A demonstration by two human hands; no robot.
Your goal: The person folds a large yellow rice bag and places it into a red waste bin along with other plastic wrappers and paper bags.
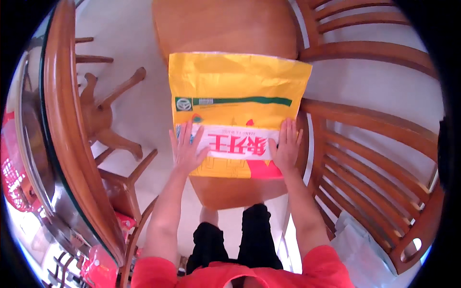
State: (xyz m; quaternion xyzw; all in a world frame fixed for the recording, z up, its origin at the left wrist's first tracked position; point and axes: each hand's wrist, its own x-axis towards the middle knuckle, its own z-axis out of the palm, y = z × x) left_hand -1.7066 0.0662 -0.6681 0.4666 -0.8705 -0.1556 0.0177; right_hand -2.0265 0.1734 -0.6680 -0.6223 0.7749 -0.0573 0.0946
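A yellow printed sack (230, 79) lies flat across two wooden chair seats, with a green stripe, a white band and a pink patch on it. Its near edge looks folded or doubled over, though I cannot tell for sure. On the sack's left side rests my left hand (186, 148), palm down with the fingers spread. My right hand (286, 145) presses flat on the right side of the same sack, fingers stretched forward. Neither hand grasps anything.
Wooden chair seats (225, 24) and slatted chair backs (370, 158) stand ahead and to the right. At the left is a round wooden table (72, 120) with a carved pedestal below. A pale bag (360, 247) sits at the lower right, a red bag (100, 266) at the lower left.
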